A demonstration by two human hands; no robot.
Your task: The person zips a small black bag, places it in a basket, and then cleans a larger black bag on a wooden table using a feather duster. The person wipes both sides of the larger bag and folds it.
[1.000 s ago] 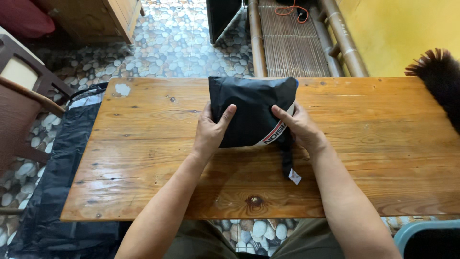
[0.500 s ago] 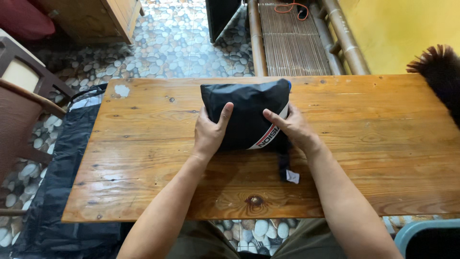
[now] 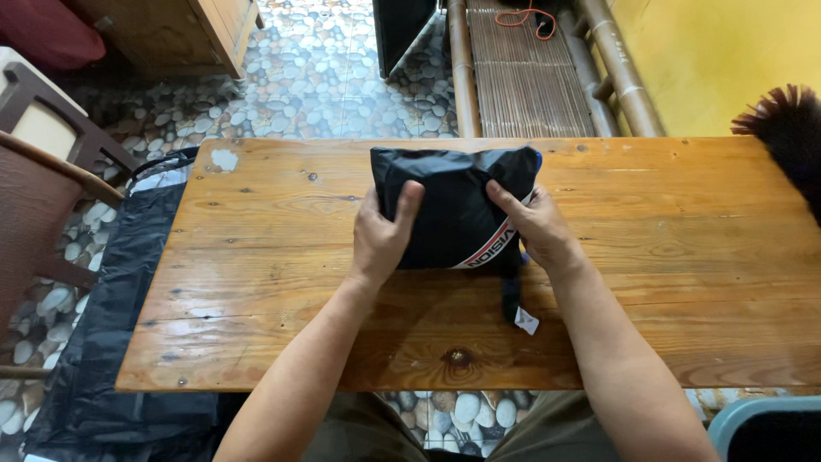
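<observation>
Black bundle [image 3: 449, 205] farther up table [image 3: 684, 257] than before.

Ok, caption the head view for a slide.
Both hands, left hand and right hand, press a folded black fabric bundle on a wooden table.

One folded black garment [image 3: 449, 201], one wooden table [image 3: 684, 257], two hands.

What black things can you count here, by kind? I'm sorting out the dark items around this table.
Folded black garment on the wooden table, under the left hand and right hand: 1
Black plastic sheet on the floor left of the table: 1
Black feather duster at the right edge: 1
Black panel standing beyond the table: 1
Total: 4
</observation>
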